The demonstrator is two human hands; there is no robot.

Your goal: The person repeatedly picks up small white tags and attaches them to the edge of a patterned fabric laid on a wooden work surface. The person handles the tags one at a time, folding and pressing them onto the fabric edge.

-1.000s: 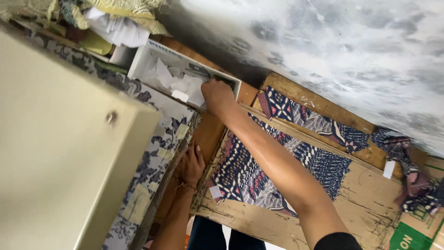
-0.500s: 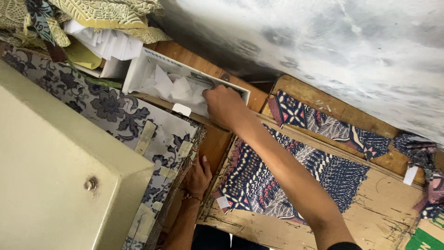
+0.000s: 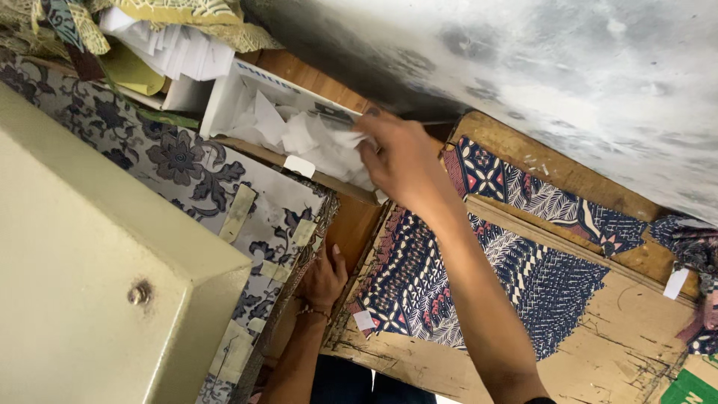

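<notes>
The right hand (image 3: pixel 400 161) reaches forward into a shallow white cardboard box (image 3: pixel 224 101) that sits at the back of the work surface, against a mottled grey and white wall (image 3: pixel 568 75). The box is filled with loose white paper slips (image 3: pixel 299 135), and the fingers of the right hand are curled and pinched around a few of these slips at the box's near right corner. The right forearm stretches diagonally across a piece of dark blue patterned batik cloth (image 3: pixel 479 284), which lies flat on a worn, scratched wooden board (image 3: pixel 636 337). A small white tag (image 3: pixel 363 320) is fixed at the cloth's near left corner.

The left hand (image 3: pixel 325 277) is lower down, in the narrow gap between the wooden board and a stack of grey floral printed fabric (image 3: pixel 187 172). Its fingers are spread loosely and rest against the edge of that stack, gripping nothing that can be seen. Strips of pale tape (image 3: pixel 238 212) lie on the floral fabric.

A large pale green metal casing (image 3: pixel 82 284) with a round screw fills the lower left of the view. Behind the box, a pile of folded papers (image 3: pixel 176 49) and yellow-green patterned cloth (image 3: pixel 179 11) is heaped. A second strip of blue patterned cloth (image 3: pixel 538 194) lies along the far edge of the board.
</notes>
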